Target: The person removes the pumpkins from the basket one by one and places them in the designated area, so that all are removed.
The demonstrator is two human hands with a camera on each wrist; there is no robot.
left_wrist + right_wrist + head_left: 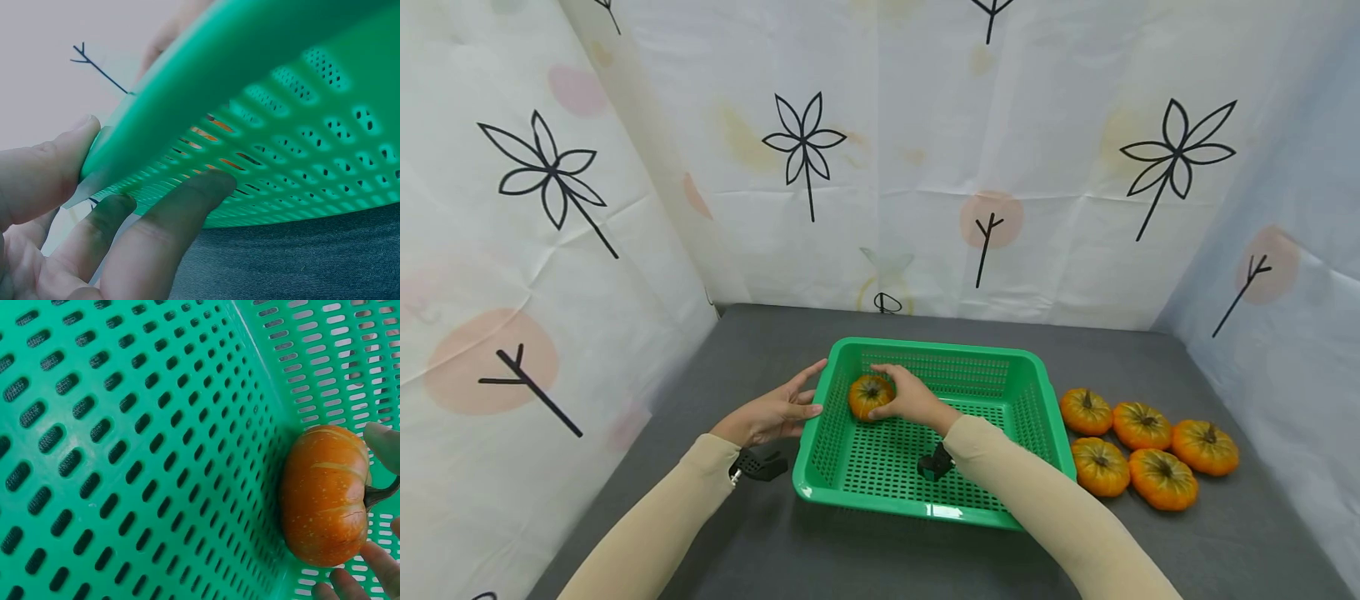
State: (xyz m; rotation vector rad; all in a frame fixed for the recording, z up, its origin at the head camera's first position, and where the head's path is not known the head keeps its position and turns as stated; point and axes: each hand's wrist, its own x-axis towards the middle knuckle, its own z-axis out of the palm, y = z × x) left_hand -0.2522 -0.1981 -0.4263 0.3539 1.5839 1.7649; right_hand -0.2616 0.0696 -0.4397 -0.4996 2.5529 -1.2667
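Note:
A green plastic basket with slotted walls stands on the dark table. My left hand is at its left side, the thumb against the rim and the other fingers spread along the outer wall. Inside, by the left wall, one small orange pumpkin rests on the slotted floor. My right hand reaches into the basket, thumb and fingers spread loosely about this pumpkin. In the right wrist view, the fingertips lie at the pumpkin's stem side, and its dark stem points toward the palm.
Several more orange pumpkins sit close together on the table, right of the basket. Behind the dark grey tabletop and along both sides hangs a pale cloth printed with plant drawings. Small black devices are worn at both wrists.

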